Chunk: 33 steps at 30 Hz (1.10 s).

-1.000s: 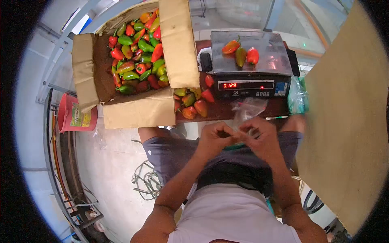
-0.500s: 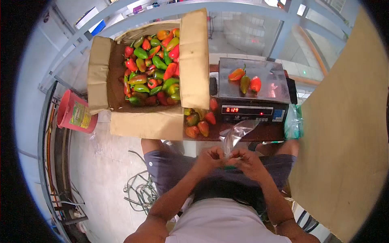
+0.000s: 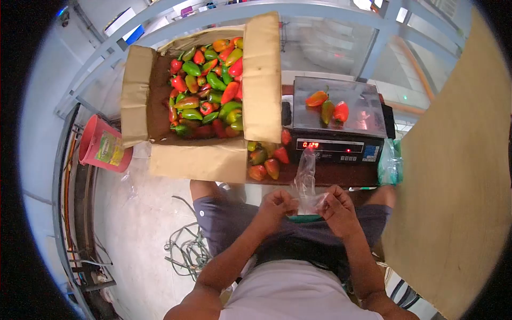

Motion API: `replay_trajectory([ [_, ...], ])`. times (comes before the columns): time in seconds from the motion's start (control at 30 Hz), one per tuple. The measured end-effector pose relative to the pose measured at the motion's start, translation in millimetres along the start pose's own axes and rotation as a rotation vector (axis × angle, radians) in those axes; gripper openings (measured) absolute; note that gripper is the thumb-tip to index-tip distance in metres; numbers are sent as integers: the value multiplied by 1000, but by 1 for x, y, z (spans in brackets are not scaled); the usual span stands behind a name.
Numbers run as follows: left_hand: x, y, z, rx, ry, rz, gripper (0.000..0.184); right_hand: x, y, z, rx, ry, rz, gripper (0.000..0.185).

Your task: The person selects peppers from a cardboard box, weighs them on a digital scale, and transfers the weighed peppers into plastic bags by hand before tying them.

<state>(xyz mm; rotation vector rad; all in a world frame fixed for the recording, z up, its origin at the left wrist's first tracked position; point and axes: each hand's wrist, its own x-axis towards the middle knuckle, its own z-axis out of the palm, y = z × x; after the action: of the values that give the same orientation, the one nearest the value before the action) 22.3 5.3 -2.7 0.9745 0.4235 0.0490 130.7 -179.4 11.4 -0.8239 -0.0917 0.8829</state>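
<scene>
Plastic bag (image 3: 305,178) has swung left, overlapping scale (image 3: 330,146) beside the cardboard box (image 3: 262,74).

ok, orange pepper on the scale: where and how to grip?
Probably across the body of the orange pepper, toward its left end, coming from above left. It lies roughly left to right, with bare scale plate around that end; the greenish pepper sits close to its right end.

0.129 on the scale display (image 3: 330,145)
</scene>
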Motion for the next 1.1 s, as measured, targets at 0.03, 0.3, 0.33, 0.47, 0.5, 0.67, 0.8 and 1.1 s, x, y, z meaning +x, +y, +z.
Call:
replay_trajectory([
  [0.03, 1, -4, 0, -60, 34, 11, 15, 3, 7, -4, 35, 8, 2, 12],
  [0.3, -4, -20, 25, 5, -41, 128, 17, -1, 2, -17, -1164, 184, -217, 28],
  [0.33, -6, -21, 29, 221, -66, 197, 16, 8, 4, -31, -1155, 278, -317, 29],
  [0.47, 2, -11, 29, 674, 168, 158, 14, 12, -5, -9, -1020, 431, -502, 27],
  [0.5, 15, -21, 7, 617, 223, 102, 14, 9, -4, -5, -650, 377, -366, 27],
  [0.67, 23, -1, 9, -510, 203, -176, 12, -2, 6, -15, 503, 3, 65, 28],
  [0.8, 6, -1, 26, -292, -30, -154, 21, 12, -2, -29, -1201, 278, -274, 33],
  [1.1, 22, 8, 12, -63, 247, -61, 34, 5, -8, -11, 18, 33, 65, 41],
])
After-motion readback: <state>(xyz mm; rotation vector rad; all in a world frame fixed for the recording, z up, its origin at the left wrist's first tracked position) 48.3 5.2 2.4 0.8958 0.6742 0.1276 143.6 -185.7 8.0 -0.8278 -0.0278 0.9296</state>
